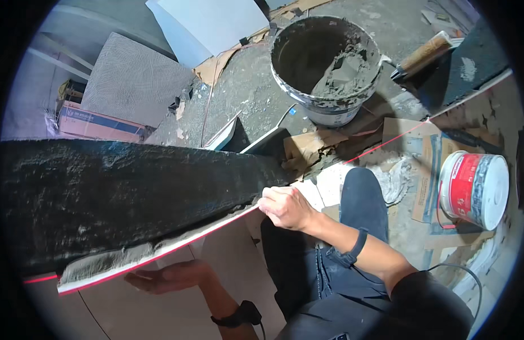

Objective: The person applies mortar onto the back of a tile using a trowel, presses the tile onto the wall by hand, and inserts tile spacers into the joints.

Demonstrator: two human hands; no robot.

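A long, narrow white tile strip (177, 245) lies along the front of a black-coated ledge (120, 192). Grey mortar (106, 265) is spread thickly over its left part and thins out toward the right. My right hand (287, 208) is closed, its fingers pinching the strip's right end. Below the strip's left half, my left hand (168, 277) is palm up with its fingers stretched out. Its fingertips are close under the strip's lower edge; whether they touch it is unclear. A red light line follows that edge.
A bucket (330, 105) of grey mortar stands beyond the ledge. To the right, a red-and-white tub (474, 190) lies on its side near cardboard. A wood-handled tool (423, 55) rests at upper right. Large tiles (134, 76) and a pink box (100, 122) are at far left.
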